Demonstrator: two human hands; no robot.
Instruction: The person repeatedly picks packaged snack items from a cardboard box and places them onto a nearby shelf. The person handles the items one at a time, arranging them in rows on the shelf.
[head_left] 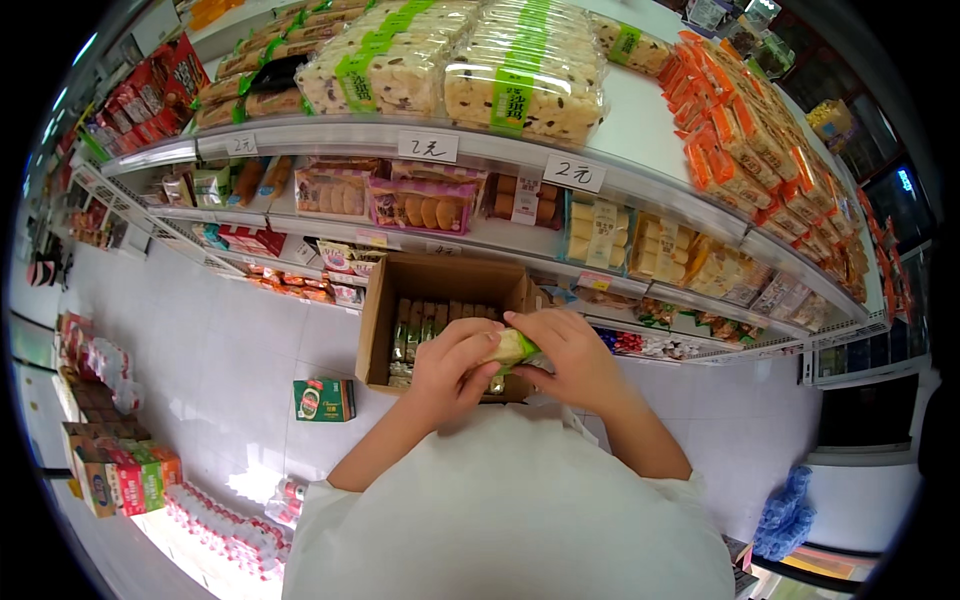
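A wrapped snack (512, 347) is gripped between the left hand (452, 366) and right hand (566, 358) above an open carton (376, 322). Its visible length runs roughly crosswise (green part toward the right hand), fingers pinching both ends.

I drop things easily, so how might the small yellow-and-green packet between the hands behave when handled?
The packet is probably light: it is small enough for the fingers of the left hand and right hand to hold. It looks film-wrapped, so it may feel slightly slippery. Its blocky shape suggests it would slide rather than roll.
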